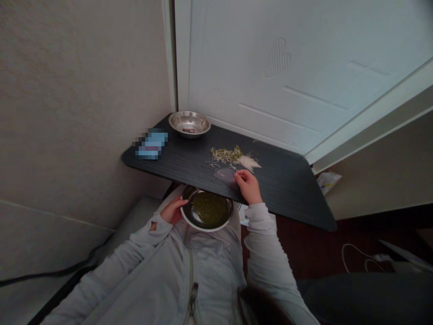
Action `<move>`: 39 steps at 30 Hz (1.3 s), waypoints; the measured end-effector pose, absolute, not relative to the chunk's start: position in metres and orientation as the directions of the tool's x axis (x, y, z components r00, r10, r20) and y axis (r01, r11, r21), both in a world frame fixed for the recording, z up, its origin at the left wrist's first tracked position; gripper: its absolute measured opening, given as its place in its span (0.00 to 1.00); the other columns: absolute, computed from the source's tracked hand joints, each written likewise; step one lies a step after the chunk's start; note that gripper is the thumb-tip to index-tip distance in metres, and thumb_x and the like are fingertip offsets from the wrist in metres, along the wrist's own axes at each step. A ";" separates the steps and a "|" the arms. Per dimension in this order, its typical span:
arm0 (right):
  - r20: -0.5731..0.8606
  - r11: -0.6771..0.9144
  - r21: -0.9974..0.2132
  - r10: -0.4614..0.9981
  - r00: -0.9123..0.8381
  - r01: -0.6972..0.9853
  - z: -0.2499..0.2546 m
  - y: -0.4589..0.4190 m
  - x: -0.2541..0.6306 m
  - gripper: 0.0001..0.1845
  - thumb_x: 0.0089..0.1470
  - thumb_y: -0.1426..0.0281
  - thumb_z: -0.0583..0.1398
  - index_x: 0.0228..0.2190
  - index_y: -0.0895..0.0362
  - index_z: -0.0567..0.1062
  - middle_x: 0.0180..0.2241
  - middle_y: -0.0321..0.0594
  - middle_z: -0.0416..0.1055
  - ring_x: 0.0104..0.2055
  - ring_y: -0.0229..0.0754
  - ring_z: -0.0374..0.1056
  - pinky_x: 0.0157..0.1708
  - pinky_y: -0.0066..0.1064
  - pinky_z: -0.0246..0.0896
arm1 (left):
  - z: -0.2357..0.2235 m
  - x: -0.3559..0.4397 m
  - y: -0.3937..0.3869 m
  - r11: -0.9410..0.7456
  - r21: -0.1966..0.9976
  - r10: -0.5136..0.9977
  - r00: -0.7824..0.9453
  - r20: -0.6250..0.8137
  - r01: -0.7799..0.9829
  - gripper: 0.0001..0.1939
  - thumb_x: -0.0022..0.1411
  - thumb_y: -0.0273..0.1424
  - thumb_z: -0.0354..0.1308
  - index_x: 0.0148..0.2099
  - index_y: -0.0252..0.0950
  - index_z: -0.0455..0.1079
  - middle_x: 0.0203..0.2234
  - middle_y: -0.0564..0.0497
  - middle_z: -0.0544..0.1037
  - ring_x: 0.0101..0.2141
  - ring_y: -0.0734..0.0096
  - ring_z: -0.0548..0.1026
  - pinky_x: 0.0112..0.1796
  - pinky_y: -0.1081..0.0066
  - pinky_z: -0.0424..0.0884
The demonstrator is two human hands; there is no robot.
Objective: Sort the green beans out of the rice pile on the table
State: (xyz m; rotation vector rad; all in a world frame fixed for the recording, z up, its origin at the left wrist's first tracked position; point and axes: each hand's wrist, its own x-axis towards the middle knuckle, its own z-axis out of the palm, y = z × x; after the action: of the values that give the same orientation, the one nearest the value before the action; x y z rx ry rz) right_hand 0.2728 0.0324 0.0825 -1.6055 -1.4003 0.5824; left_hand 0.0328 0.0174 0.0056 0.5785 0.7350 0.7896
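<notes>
My left hand (173,211) grips the left rim of a steel bowl (189,215) filled with green grains (209,209), held just under the near edge of a black table (189,162). My right hand (248,185) rests on the table's near edge with its fingers curled, fingertips on a small flat greyish card (224,174). Just beyond the card lies a loose pile of green grains (227,155) next to a pile of white grains (249,162).
An empty steel bowl (189,123) stands at the table's far corner by the white door (287,72). A blurred blue-and-white packet (152,144) lies at the table's left end. A wall closes the left side. White cables (355,255) lie on the floor at right.
</notes>
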 end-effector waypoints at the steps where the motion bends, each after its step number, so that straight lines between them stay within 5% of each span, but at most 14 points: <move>1: 0.207 0.049 -0.842 0.949 0.238 0.537 0.082 0.033 0.271 0.10 0.41 0.63 0.52 0.23 0.57 0.66 0.20 0.34 0.66 0.23 0.34 0.60 0.26 0.25 0.54 | 0.006 0.033 0.017 0.578 0.703 0.794 0.486 -0.366 -0.415 0.26 0.43 0.31 0.56 0.47 0.34 0.60 0.34 0.45 0.73 0.37 0.57 0.69 0.36 0.63 0.64; 13: 0.177 0.086 -0.815 0.978 0.106 0.573 0.082 0.028 0.263 0.11 0.41 0.63 0.52 0.23 0.57 0.67 0.19 0.34 0.67 0.22 0.33 0.61 0.25 0.25 0.53 | 0.007 0.032 0.016 0.586 0.690 0.797 0.458 -0.395 -0.426 0.23 0.43 0.30 0.56 0.45 0.36 0.61 0.32 0.47 0.74 0.35 0.58 0.70 0.32 0.65 0.65; 20: 0.179 0.057 -0.881 0.959 0.220 0.470 0.082 0.030 0.265 0.11 0.41 0.63 0.52 0.25 0.57 0.65 0.20 0.34 0.66 0.22 0.33 0.60 0.24 0.25 0.53 | 0.005 0.031 0.017 0.583 0.695 0.797 0.464 -0.387 -0.420 0.24 0.43 0.30 0.56 0.46 0.34 0.61 0.33 0.46 0.74 0.37 0.57 0.70 0.34 0.65 0.65; 26: 0.184 0.081 -0.801 0.976 0.115 0.594 0.080 0.028 0.262 0.10 0.42 0.63 0.52 0.24 0.57 0.66 0.19 0.34 0.66 0.21 0.33 0.59 0.23 0.24 0.52 | 0.003 0.031 0.018 0.586 0.682 0.793 0.483 -0.372 -0.437 0.25 0.44 0.29 0.55 0.47 0.35 0.60 0.33 0.46 0.74 0.36 0.57 0.70 0.33 0.64 0.65; 39: 0.169 0.157 -0.824 0.985 -0.028 0.545 0.080 0.022 0.258 0.09 0.43 0.64 0.52 0.25 0.57 0.66 0.19 0.34 0.66 0.23 0.33 0.62 0.26 0.25 0.55 | 0.012 0.035 0.016 0.604 0.668 0.790 0.432 -0.434 -0.434 0.22 0.41 0.29 0.56 0.43 0.34 0.63 0.30 0.47 0.75 0.35 0.59 0.71 0.34 0.67 0.65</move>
State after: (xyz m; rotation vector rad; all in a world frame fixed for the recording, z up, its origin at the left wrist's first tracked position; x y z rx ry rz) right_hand 0.2581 0.0225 0.0803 -1.4847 -1.6745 0.7329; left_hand 0.0351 0.0160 0.0119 0.5047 0.8047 0.8045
